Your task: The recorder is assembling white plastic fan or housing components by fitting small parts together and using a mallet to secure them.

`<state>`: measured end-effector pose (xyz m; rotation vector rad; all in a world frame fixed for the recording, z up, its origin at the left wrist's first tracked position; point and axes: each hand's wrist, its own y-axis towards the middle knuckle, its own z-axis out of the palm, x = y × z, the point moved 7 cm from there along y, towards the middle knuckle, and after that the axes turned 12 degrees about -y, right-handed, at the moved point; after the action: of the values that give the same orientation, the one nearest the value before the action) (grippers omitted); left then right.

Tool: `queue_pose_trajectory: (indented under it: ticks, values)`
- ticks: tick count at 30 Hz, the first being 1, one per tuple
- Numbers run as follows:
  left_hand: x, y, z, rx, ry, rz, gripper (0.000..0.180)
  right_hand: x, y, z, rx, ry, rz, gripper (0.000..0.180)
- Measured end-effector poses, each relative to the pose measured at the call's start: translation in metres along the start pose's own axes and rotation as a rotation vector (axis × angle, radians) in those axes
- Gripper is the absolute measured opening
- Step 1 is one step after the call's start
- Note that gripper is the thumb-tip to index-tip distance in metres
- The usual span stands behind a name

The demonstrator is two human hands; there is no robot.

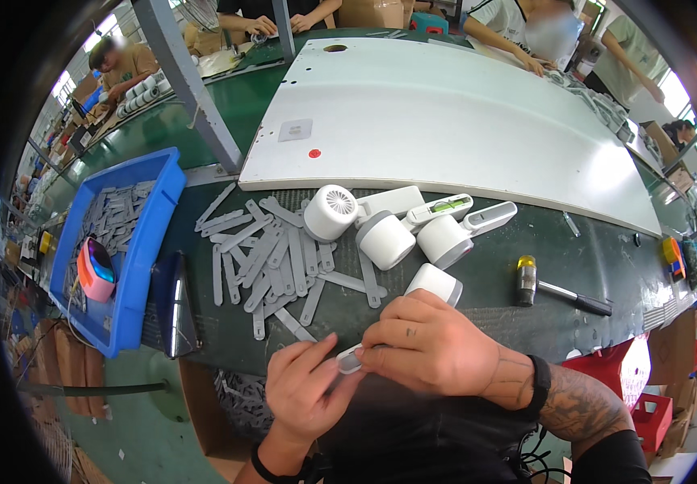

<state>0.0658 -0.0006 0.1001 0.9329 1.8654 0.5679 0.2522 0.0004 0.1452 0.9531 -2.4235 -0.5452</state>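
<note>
Both grips (364, 359) above green bench (518, 258)

Smooth, seemingly matt plastic fan (331, 211)

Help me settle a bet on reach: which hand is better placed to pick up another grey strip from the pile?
Left, probably. The left hand sits just below the grey strips, nearest them. The right hand lies further right, curled over the white fan being worked on.
</note>
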Motion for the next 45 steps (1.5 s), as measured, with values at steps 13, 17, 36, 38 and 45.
queue_pose_trajectory:
  ticks: [13,17,36,38,45]
  values:
    - [0.0,0.019,0.014,0.109,-0.105,0.102,0.039,-0.095,-0.246,-0.166,0.003,-0.781,0.945,0.044]
    - [0.001,0.015,0.016,0.117,-0.128,0.073,0.039,-0.097,-0.262,-0.158,0.056,-0.697,0.931,0.023]
    - [-0.001,0.015,0.02,0.032,-0.129,0.156,0.036,0.036,-0.101,-0.103,0.222,-0.257,0.558,0.071]
    - [0.0,0.013,0.019,0.042,-0.115,0.151,0.036,0.033,-0.102,-0.094,0.4,-0.371,0.6,0.07]
    - [0.006,0.009,0.019,-0.003,-0.183,0.11,0.037,0.038,-0.1,-0.105,0.122,-0.335,0.567,0.061]
